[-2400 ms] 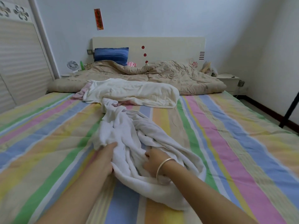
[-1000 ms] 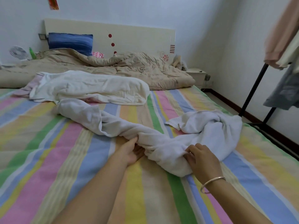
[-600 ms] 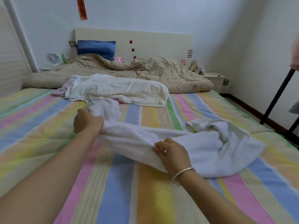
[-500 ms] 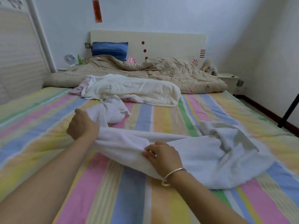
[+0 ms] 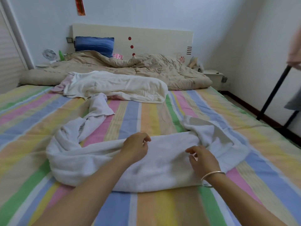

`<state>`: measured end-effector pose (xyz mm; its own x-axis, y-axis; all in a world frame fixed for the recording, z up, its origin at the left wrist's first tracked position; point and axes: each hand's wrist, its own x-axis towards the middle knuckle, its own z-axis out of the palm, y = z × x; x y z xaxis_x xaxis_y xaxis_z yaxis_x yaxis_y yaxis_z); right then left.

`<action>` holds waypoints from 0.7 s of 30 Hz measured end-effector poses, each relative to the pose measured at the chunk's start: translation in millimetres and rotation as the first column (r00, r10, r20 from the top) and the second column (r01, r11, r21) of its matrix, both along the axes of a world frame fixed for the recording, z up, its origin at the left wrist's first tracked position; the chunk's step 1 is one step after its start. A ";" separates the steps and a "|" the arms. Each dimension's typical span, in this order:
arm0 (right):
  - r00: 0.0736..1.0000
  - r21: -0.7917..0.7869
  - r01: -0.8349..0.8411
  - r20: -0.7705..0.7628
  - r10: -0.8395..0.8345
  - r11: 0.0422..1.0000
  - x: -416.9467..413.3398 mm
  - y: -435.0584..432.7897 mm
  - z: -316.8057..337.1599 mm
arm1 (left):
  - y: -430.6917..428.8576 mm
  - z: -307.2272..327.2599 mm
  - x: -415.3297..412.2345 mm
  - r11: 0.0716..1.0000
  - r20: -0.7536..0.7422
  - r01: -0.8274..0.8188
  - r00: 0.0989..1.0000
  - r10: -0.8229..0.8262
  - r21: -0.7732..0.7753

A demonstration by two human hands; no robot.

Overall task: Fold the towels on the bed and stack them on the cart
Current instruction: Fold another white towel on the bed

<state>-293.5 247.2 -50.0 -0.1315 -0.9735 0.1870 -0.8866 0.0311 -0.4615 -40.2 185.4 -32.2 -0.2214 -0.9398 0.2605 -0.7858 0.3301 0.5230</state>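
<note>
On the striped bed the white towel lies bunched crosswise. I see the left hand at its far edge, fingers curled; I cannot tell whether they pinch it. The right hand hovers loosely curled, holding nothing. Writing on the red wall strip is unreadable.

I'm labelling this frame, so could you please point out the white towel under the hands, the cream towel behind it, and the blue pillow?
white towel [image 5: 164, 167], head view, flat middle stretch
cream towel [image 5: 123, 85], head view, its middle
blue pillow [image 5: 94, 44], head view, its centre
</note>
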 end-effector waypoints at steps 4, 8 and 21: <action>0.985 -0.106 0.153 -0.064 -0.160 0.983 -69.1 -6.7 3.2 | -24.7 -7.5 -77.8 0.996 -0.008 0.069 0.998 -0.069 0.051; 0.952 -0.118 0.301 -0.020 -0.305 0.946 -139.4 -33.3 -0.7 | -60.8 -6.0 -137.4 0.974 0.183 -0.224 0.958 0.221 -0.002; 0.979 0.249 -0.150 -0.099 0.179 0.957 -229.9 -89.6 -37.8 | -137.7 -18.7 -209.6 0.871 -0.186 0.120 0.982 -0.034 0.476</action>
